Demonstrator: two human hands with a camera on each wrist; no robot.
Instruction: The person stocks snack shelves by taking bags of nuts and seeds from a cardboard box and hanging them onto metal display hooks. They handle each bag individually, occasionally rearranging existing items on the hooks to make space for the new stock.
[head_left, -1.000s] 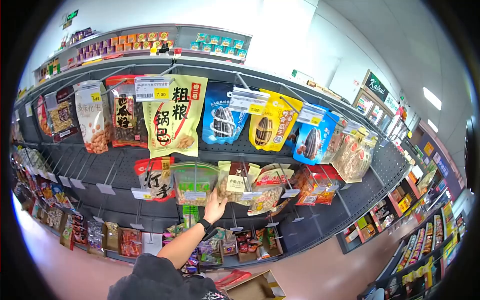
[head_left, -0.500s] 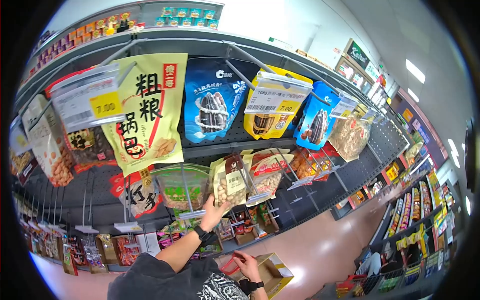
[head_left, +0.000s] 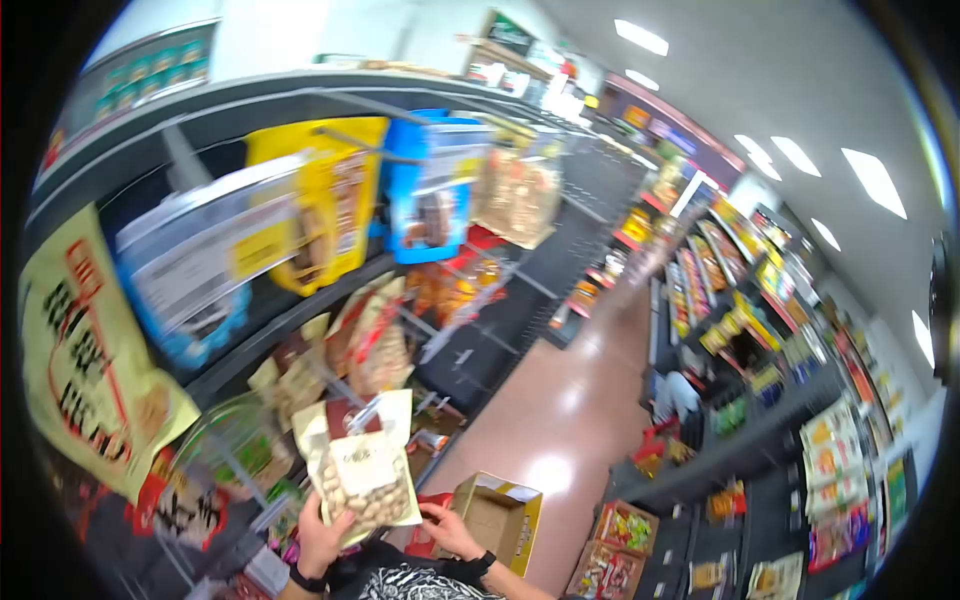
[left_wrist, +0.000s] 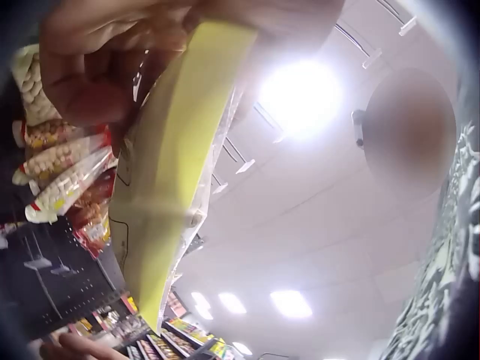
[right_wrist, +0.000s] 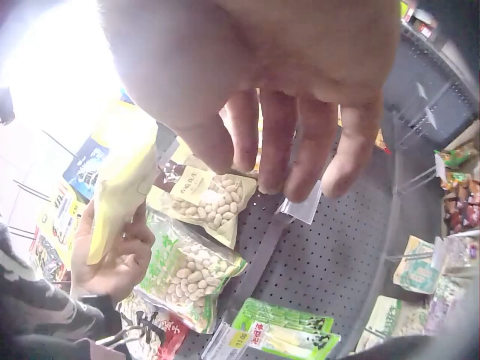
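Observation:
In the head view my left hand [head_left: 320, 540] grips a cream bag of peanuts [head_left: 368, 482] by its lower left edge, thumb across the front. The bag's clear window faces up toward me. The left wrist view shows the bag's yellowish side [left_wrist: 176, 161] beneath curled fingers [left_wrist: 97, 97]. My right hand [head_left: 452, 532] is near the bag's lower right edge. In the right wrist view the right hand [right_wrist: 262, 82] has loosely bent fingers with nothing between them, and the held bag [right_wrist: 129, 172] is off to the left.
A matching peanut bag [right_wrist: 210, 199] hangs on the rack beside a green-and-clear nut bag [right_wrist: 187, 277]. Price tags [head_left: 215, 235] on hooks jut out in front of hanging snack bags. An open cardboard box [head_left: 495, 520] stands low by the shelf. Across the aisle are stocked shelves [head_left: 740, 400].
My left hand has drawn the peanut bag off the rack toward my body. My right hand came into view and moved closer to the bag. The head view swung right, toward the aisle.

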